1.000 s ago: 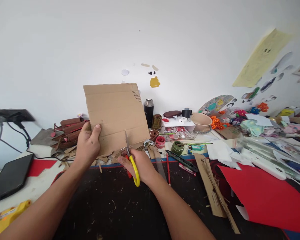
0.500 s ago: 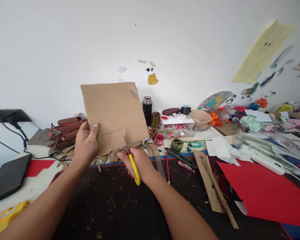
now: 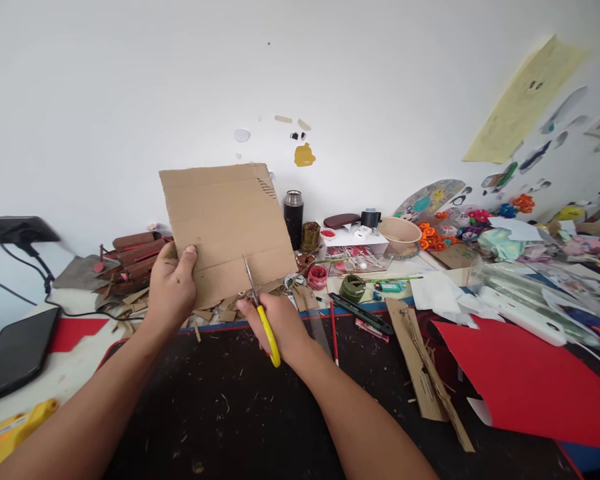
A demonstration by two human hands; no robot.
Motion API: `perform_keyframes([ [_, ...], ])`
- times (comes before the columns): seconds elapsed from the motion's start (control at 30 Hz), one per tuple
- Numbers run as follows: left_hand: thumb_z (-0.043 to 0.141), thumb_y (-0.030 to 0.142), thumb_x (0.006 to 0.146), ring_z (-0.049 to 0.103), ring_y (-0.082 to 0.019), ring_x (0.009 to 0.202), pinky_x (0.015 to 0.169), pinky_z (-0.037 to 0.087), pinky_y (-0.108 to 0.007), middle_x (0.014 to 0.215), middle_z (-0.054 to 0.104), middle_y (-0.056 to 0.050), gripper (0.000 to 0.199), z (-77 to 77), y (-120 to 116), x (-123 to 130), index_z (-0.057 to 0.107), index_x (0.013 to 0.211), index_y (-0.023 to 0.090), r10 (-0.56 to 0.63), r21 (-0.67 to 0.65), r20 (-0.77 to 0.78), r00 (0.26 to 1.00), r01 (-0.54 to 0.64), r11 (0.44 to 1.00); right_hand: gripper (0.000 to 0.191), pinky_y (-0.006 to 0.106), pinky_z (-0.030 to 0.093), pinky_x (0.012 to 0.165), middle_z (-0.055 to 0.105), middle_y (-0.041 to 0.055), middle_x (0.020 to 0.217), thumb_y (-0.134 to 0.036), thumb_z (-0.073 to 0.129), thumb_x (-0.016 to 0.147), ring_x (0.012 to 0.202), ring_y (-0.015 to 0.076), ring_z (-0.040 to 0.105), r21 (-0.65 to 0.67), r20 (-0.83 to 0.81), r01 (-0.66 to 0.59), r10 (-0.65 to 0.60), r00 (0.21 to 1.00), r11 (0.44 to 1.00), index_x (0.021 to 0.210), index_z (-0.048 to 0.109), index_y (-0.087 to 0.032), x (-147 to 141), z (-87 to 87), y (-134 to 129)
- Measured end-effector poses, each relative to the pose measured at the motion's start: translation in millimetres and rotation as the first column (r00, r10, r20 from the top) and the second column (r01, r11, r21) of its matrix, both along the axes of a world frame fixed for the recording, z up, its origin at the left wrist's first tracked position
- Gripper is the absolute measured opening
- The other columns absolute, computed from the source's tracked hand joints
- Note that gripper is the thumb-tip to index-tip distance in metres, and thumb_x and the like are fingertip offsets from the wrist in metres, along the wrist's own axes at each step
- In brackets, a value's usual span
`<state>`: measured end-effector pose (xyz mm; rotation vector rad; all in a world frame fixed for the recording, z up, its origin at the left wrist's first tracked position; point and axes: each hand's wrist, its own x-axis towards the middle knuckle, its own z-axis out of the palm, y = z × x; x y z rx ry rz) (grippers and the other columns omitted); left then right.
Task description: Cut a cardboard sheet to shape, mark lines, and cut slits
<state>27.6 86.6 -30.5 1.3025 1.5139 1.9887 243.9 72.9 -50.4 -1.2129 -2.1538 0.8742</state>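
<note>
My left hand [image 3: 173, 283] grips the lower left edge of a brown cardboard sheet [image 3: 225, 220], thumb on its near face. The sheet stands tilted up above the desk, with torn, ridged corrugation at its upper right. In my right hand [image 3: 280, 323] is a pair of scissors [image 3: 266, 330] with a yellow handle. One blade lies in front of the cardboard at its lower edge, pointing up; the other blade seems hidden behind the sheet. The fingers of my right hand are partly hidden under the handle.
Cardboard scraps [image 3: 225, 307] litter the mat's back edge. Behind stand a black thermos [image 3: 293, 220], paint jars [image 3: 353, 288] and a beige bowl [image 3: 400, 233]. To the right lie cardboard strips [image 3: 425, 367] and red paper [image 3: 525, 380]; a phone [image 3: 20, 353] lies left.
The scissors' handles have drawn closer together, with the red inner part now out of sight. The blade stays at the cardboard's lower edge. The whole view has shifted slightly.
</note>
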Motion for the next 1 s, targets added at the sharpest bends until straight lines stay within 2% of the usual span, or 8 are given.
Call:
perform_keyframes([
  [0.2, 0.075, 0.057, 0.093, 0.076, -0.033, 0.114, 0.112, 0.055, -0.056, 0.122, 0.082, -0.014, 0.043, 3.5, -1.9, 3.7, 0.072, 0.114, 0.019, 0.007, -0.007, 0.017, 1.0, -0.007, 1.0, 0.049, 0.027, 0.037, 0.062, 0.067, 0.0023, 0.064, -0.061, 0.065, 0.108, 0.064, 0.019, 0.065, 0.001, 0.019, 0.014, -0.014, 1.0, 1.0, 0.081, 0.068, -0.02, -0.7, 3.0, -1.9],
  [0.4, 0.075, 0.053, 0.094, 0.076, -0.032, 0.113, 0.111, 0.056, -0.053, 0.119, 0.082, -0.013, 0.039, 2.5, -1.5, 3.9, 0.072, 0.113, 0.019, 0.0, -0.002, 0.029, 1.0, 0.0, 1.0, 0.047, 0.028, 0.036, 0.063, 0.074, 0.0068, 0.074, -0.057, 0.065, 0.109, 0.073, 0.0211, 0.069, 0.032, 0.064, 0.024, -0.026, 0.998, 0.999, 0.081, 0.069, -0.019, -1.7, 4.6, -3.1],
  [0.7, 0.075, 0.048, 0.094, 0.078, -0.028, 0.107, 0.107, 0.06, -0.048, 0.114, 0.084, -0.012, 0.035, 0.5, 1.3, 4.1, 0.073, 0.112, 0.018, -0.01, 0.019, 0.062, 0.998, 0.009, 1.0, 0.037, 0.028, 0.037, 0.063, 0.077, 0.0086, 0.075, -0.04, 0.06, 0.112, 0.073, 0.0216, 0.072, 0.037, 0.092, 0.017, -0.02, 0.996, 0.999, 0.085, 0.072, -0.018, -2.8, 6.7, -4.5],
  [0.93, 0.075, 0.048, 0.094, 0.078, -0.029, 0.111, 0.109, 0.059, -0.048, 0.121, 0.083, -0.013, 0.035, -0.9, 3.2, 2.0, 0.074, 0.114, 0.019, -0.03, 0.022, 0.073, 0.997, 0.029, 0.999, 0.031, 0.028, 0.039, 0.067, 0.081, 0.0101, 0.084, -0.033, 0.062, 0.112, 0.079, 0.0215, 0.075, 0.058, 0.097, 0.02, -0.026, 0.995, 0.998, 0.089, 0.075, -0.017, -5.6, 6.3, -4.6],
  [1.0, 0.075, 0.048, 0.095, 0.077, -0.029, 0.112, 0.11, 0.058, -0.048, 0.122, 0.083, -0.013, 0.035, -1.6, 3.5, 1.8, 0.074, 0.114, 0.018, -0.029, 0.019, 0.069, 0.997, 0.028, 0.999, 0.031, 0.027, 0.04, 0.066, 0.08, 0.0092, 0.081, -0.033, 0.062, 0.111, 0.077, 0.0213, 0.074, 0.044, 0.096, 0.025, -0.029, 0.995, 0.999, 0.088, 0.075, -0.017, -6.1, 5.0, -4.7],
])
